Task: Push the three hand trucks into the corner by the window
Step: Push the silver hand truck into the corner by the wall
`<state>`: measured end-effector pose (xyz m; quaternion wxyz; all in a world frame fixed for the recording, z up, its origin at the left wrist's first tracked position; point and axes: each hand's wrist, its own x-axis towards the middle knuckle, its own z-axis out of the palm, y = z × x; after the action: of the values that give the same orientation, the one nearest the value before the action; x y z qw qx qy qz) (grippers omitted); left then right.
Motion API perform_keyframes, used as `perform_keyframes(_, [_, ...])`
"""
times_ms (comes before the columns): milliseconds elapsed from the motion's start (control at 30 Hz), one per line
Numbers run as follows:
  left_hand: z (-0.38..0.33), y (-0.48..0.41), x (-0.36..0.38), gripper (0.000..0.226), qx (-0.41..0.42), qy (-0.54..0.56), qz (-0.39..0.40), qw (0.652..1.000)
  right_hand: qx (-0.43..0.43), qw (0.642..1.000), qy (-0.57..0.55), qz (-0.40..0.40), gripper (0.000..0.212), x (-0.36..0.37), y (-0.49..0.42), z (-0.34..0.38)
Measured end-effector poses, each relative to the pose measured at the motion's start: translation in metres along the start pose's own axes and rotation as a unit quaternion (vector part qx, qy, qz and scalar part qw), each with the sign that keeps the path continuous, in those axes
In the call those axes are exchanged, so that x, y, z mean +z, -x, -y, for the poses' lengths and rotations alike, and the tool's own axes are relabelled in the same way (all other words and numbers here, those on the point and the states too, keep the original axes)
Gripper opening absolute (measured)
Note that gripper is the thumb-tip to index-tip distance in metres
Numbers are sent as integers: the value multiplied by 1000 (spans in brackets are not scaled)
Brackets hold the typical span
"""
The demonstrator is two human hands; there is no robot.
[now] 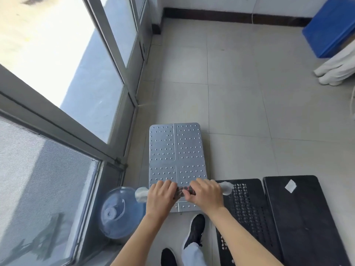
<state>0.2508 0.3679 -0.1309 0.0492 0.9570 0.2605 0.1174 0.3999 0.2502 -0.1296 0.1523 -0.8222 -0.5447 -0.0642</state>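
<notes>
Both my hands, left (pixel 160 196) and right (pixel 206 194), grip the silver truck's (pixel 176 152) handle (pixel 184 191), beside the window (pixel 63 89). First truck underway, I judge; next, a straight push toward the corner (pixel 156 25). Two black trucks (pixel 278 217) wait right of it.

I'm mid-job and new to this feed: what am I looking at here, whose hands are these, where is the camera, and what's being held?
There is no machine: a person wears one camera on the head, looking down and forward. The left hand and right hand both grip the handle of a silver cart with a studded deck, standing on the tiled floor beside the window. To its right lie two black carts. A water jug stands by the window, and a blue crate sits far right. The corner ahead is the goal.
</notes>
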Motion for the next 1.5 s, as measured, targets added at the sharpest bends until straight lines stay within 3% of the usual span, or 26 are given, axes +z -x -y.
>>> perform_keyframes(133, [14, -34, 4, 39, -10, 8, 3, 1000, -3, 1000, -3, 11, 43, 7, -34, -9])
perform_keyframes(433, [47, -113, 11, 20, -32, 16, 27, 999, 8, 999, -30, 20, 40, 28, -115, -29])
perform_keyframes(967, [117, -268, 30, 33, -20, 22, 47, 998, 17, 1000, -21, 17, 38, 67, -273, -71])
perform_keyframes(1333, [177, -385, 50, 24, 1, 14, 5, 1000, 32, 999, -11, -2, 39, 99, -392, -97])
perform_keyframes(1500, [200, -444, 58, 29, -8, 3, -4, 1000, 43, 999, -31, -13, 40, 118, -451, -113])
